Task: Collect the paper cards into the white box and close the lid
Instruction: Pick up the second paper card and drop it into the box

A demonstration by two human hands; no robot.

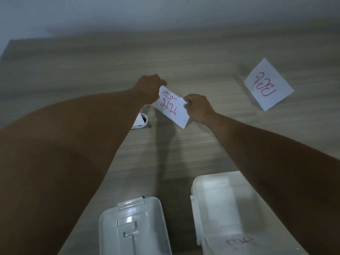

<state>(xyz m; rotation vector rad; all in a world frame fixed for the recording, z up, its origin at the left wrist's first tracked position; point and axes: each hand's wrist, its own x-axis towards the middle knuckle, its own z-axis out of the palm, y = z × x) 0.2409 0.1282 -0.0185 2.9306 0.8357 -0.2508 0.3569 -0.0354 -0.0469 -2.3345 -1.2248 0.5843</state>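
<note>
Red handwritten script, not legible to me, marks the white rectangular paper card (171,107) pinched between both outstretched hands above the wood-grain table (184,57). Its long axis slants from upper left to lower right. The left hand (148,87) grips its far corner, the right hand (197,107) its right edge. The open white plastic box (220,199) sits nearest the camera, its lid (132,227) beside it.

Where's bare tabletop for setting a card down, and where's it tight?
Free: the far table beyond both hands, and the strip between the held card and the lid. Tight: the near edge, where the lid and white box sit side by side; the standing card takes the far right.
</note>
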